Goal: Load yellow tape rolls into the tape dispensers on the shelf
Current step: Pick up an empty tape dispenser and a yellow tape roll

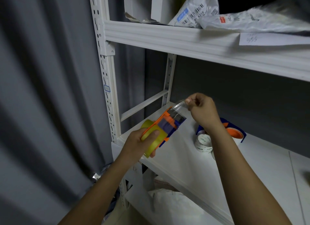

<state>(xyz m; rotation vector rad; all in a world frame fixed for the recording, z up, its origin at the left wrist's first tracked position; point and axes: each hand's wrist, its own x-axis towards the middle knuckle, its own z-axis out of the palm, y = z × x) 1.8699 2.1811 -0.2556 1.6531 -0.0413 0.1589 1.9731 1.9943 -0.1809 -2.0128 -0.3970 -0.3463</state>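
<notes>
A yellow tape roll (156, 141) sits in an orange and blue tape dispenser (167, 123), held over the left end of the white shelf (184, 161). My left hand (141, 141) grips the roll and the dispenser from below, thumb across the roll. Up and to the right, my right hand (200, 109) pinches the clear free end of the tape (178, 107), stretched out from the dispenser's front. A second blue and orange dispenser (234, 131) lies on the shelf behind my right wrist, partly hidden.
An empty white cardboard tape core (203, 143) lies on the shelf under my right forearm. The upper shelf (192, 42) carries white boxes and plastic mail bags. A grey curtain hangs at the left. Bags lie on the lower level.
</notes>
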